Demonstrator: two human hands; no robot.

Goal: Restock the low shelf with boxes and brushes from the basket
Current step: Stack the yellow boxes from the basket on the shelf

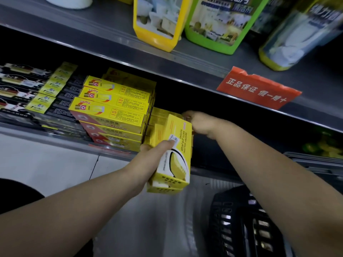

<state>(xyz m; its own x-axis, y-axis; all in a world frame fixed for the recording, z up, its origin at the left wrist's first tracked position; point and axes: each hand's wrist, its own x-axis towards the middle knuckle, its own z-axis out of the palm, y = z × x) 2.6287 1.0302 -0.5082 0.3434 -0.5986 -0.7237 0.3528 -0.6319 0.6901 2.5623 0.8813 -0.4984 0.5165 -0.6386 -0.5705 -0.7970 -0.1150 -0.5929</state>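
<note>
Yellow brush boxes (173, 156), a small stack of maybe 2–3, sit in the left hand (155, 154). Its thumb lies across the top face and the fingers curl under the stack. The right hand (199, 123) is at the far end of the stack and looks to pinch the top box's corner, but it's blurred, so the exact finger lie is unclear.

The stack is at the mouth of the low shelf (46, 138), w/ the far end just inside the gap and the near end hanging out past the front lip. It's just right of the stacked yellow boxes (111, 108) already in place, and more yellow packs (159, 114) stand behind it.

Step in hand, as I judge it, is sliding the stack into the dark gap on the right. To do it well:
- Keep the L hand under as support and let the R hand steer the far end.
- Square the stack first, as the lower boxes look a bit offset.
- Push straight in, parallel w/ the neighbours, w/o knocking their stack.
- Watch clearance under the upper shelf (130, 45).

The long axis runs from the near-low end by the person up and away into the shelf, leaning slightly right. The printed brush face is up toward the camera. The basket (246, 219) is low right, contents not visible.
</note>
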